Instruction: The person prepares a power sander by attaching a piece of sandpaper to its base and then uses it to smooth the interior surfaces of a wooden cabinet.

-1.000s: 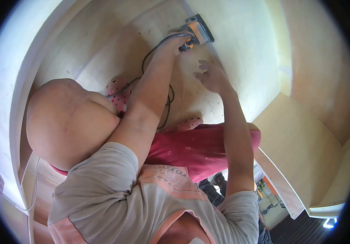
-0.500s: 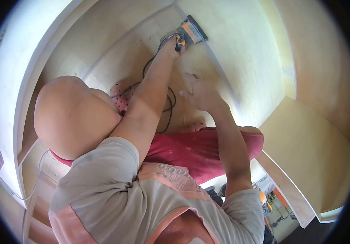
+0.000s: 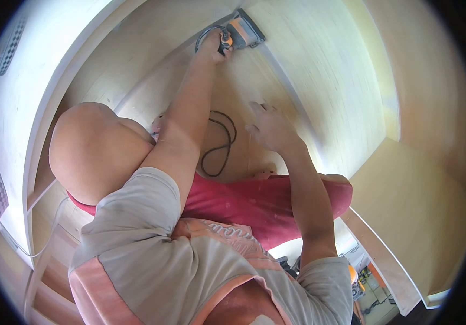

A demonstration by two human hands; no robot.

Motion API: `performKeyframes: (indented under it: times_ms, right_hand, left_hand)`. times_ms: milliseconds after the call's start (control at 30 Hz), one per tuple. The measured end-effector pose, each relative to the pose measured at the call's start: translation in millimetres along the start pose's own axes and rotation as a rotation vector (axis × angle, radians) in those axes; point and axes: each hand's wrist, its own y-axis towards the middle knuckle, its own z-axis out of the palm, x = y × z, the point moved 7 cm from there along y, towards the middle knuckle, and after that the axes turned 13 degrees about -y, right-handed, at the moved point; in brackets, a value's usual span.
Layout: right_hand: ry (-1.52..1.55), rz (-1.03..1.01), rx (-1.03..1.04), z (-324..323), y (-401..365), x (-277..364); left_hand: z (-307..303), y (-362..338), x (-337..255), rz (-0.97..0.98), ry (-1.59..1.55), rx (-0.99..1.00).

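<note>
My left hand (image 3: 212, 47) is wrapped round the grip of an orange and grey electric sander (image 3: 244, 31), at the top of the view. The sander's flat dark pad stands on edge against the pale wooden panel (image 3: 330, 70), near the seam with the floor board. My right hand (image 3: 272, 127) hovers apart from the sander with nothing in it, its fingers spread. A dark power cord (image 3: 232, 132) lies looped on the wood between my arms, and part of it is hidden behind my left arm.
My bent knees flank the work space. A white curved-edge panel (image 3: 65, 59) rises on the left, with a wooden shelf board (image 3: 411, 200) on the right. Several tools (image 3: 360, 279) lie outside, low on the right.
My left hand has moved the sander up and to the left along the seam. The cord has shifted with it. My right hand stays nearly where it was, fingers apart.
</note>
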Motion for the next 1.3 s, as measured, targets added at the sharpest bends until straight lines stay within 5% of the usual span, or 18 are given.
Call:
performKeyframes:
  times_ms: [367,467,533,967,1133,1300]
  right_hand:
    - [-0.018,0.005,0.002,3,7,0]
    - [-0.025,0.009,0.018,5,7,0]
    - [-0.03,0.006,0.031,5,6,-1]
    - [-0.01,0.01,0.017,5,7,-1]
    - [0.011,-0.024,0.01,9,12,-5]
    - [-0.066,-0.045,-0.005,12,19,-6]
  left_hand:
    - [-2,22,18,0.008,0.029,0.009]
    - [-10,11,15,0.084,0.015,-0.157]
    - [-6,13,12,0.056,0.016,-0.023]
    - [-10,20,9,-0.084,-0.057,-0.027]
    - [-16,30,52,-0.171,-0.034,0.053]
    - [-8,6,91,-0.018,0.097,-0.036]
